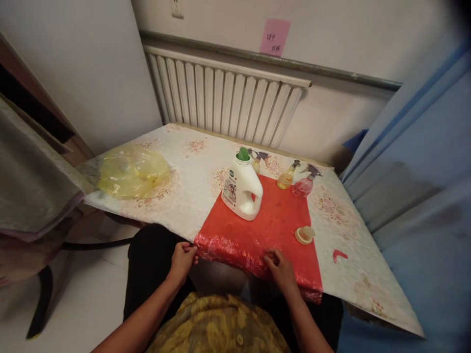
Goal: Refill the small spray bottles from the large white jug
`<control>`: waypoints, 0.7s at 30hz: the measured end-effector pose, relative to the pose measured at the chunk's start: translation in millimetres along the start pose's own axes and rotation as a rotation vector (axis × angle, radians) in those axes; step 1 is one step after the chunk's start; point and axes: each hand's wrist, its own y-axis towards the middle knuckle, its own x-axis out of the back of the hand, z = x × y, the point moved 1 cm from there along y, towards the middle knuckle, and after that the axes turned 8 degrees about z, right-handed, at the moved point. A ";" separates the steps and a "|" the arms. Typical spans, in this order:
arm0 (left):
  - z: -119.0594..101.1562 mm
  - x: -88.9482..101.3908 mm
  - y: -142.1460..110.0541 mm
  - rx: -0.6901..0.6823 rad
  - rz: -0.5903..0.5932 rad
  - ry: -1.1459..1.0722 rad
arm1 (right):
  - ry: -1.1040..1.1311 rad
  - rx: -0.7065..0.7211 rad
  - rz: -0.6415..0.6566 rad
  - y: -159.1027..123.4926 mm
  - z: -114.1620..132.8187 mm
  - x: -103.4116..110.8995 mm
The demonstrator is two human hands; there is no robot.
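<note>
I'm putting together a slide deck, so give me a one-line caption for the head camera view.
Two hands at a red sheet bearing an uncapped white jug.

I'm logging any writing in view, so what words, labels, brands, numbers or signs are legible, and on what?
Pink paper on the wall: two short handwritten lines; the lower looks like "5535", though not surely, and the upper is too unclear to quote.
White jug on the red plastic: printed label, its brand and words too small and blurred to read.
No other writing can be made out.
</note>
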 end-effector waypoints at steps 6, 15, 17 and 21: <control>1.5 -0.3 5.9 -0.047 0.043 0.009 | -0.004 -0.010 0.017 -12.6 6.4 -3.9; -2.6 5.8 6.5 -0.029 0.096 0.019 | -0.031 -0.073 0.014 -29.8 6.4 -5.6; -7.7 8.0 3.7 -0.021 0.107 0.005 | -0.033 -0.085 0.024 -36.4 4.8 -5.4; -19.5 11.0 -1.4 0.001 0.121 -0.046 | -0.042 -0.100 0.047 -49.6 2.6 -4.7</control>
